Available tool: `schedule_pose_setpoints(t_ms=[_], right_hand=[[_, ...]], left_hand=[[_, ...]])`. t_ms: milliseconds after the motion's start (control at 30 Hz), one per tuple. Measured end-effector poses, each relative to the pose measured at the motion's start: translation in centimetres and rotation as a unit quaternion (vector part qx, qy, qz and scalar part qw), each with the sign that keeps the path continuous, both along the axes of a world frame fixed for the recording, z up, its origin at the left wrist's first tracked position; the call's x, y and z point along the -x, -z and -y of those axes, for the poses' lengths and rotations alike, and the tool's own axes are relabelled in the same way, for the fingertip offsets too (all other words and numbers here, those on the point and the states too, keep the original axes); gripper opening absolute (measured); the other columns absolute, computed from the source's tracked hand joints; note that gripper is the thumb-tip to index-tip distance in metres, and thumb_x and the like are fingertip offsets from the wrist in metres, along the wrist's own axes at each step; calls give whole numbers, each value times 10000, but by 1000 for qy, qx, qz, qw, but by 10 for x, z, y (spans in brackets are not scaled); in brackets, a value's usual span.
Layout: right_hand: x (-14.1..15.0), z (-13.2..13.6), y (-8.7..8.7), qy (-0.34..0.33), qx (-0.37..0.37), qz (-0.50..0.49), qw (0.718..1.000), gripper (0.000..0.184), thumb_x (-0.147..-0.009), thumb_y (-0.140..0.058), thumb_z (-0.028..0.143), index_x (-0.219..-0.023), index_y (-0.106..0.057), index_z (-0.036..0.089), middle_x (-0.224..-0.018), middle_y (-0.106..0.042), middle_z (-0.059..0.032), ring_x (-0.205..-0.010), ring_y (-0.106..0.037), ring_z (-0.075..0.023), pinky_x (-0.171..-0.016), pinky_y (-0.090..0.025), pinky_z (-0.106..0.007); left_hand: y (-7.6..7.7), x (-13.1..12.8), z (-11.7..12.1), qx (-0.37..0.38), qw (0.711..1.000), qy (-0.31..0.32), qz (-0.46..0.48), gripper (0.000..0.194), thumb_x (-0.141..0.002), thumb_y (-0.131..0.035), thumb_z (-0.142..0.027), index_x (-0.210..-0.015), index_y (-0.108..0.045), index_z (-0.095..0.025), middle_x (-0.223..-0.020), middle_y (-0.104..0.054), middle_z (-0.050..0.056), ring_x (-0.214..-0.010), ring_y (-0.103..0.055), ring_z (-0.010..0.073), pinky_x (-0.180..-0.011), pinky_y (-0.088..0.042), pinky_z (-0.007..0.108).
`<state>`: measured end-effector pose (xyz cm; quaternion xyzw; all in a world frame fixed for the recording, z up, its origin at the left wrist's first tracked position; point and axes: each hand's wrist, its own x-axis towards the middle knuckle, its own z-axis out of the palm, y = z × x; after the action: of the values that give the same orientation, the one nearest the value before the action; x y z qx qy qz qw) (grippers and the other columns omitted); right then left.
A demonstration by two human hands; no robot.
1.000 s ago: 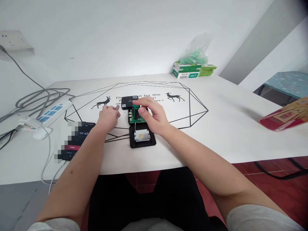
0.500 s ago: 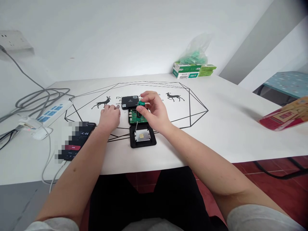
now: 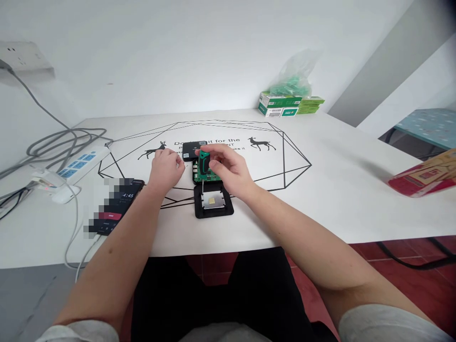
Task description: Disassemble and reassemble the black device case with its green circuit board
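Observation:
My right hand (image 3: pixel 228 170) grips a green-handled screwdriver (image 3: pixel 204 164) upright, its thin shaft pointing down at the left edge of an open black case (image 3: pixel 213 207) with a metal plate inside. A green circuit board (image 3: pixel 208 175) lies just behind the case, partly hidden by the hand. Behind that sits a small black lid (image 3: pixel 193 150). My left hand (image 3: pixel 166 168) rests on the table left of the board with fingers curled; I cannot make out anything in it.
A black phone (image 3: pixel 117 204) lies at the left, near a white power strip (image 3: pixel 73 166) with grey cables. Green boxes and a plastic bag (image 3: pixel 289 102) stand at the back of the white table (image 3: pixel 338 190). A red box (image 3: pixel 423 175) is at the right edge.
My right hand has turned the screwdriver handle between its fingers and now holds it upright again. My left hand has shifted slightly back and up.

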<state>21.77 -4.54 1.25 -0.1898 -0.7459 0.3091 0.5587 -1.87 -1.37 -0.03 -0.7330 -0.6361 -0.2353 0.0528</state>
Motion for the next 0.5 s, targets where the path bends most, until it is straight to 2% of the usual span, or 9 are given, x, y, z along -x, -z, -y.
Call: schedule_pose_setpoints(t_ms=[133,267,400,500], right_hand=[[1,-1,-3,22,-34,0,999,257,-1022,-696,365,-1272,-713,307,-1121,-742,-32,-905,-631,-189,-865,-582,-415],[5,-2,-2,26,16,-12,999,372,-912,-852,430,-1220,-689,298,-960,-636,11,-800,-537,-161,-773,-549,-368],[10,-4,4,-6,57,-47,997,455,-856,-911,456,-1213,-672,305,-912,-580,42,-739,-509,-134,-739,-542,-345],[14,-3,8,29,28,-69,997,423,-846,-920,435,-1174,-681,318,-1063,-616,6,-847,-585,-152,-766,-567,-353]], left_hand=[[-2,-1,0,7,999,34,31,172,-979,-582,-260,-825,-648,-222,-1094,-743,131,-1160,-614,352,-1134,-468,542],[-7,-5,4,22,995,78,54,119,-955,-639,-296,-853,-645,-234,-1087,-726,119,-1185,-602,355,-1120,-480,538],[-10,-8,10,38,992,102,60,76,-917,-685,-291,-881,-645,-238,-1126,-718,116,-1234,-578,362,-1129,-483,530],[-11,-10,13,48,992,107,52,63,-935,-657,-276,-891,-638,-236,-1129,-715,119,-1229,-575,354,-1135,-486,518]])
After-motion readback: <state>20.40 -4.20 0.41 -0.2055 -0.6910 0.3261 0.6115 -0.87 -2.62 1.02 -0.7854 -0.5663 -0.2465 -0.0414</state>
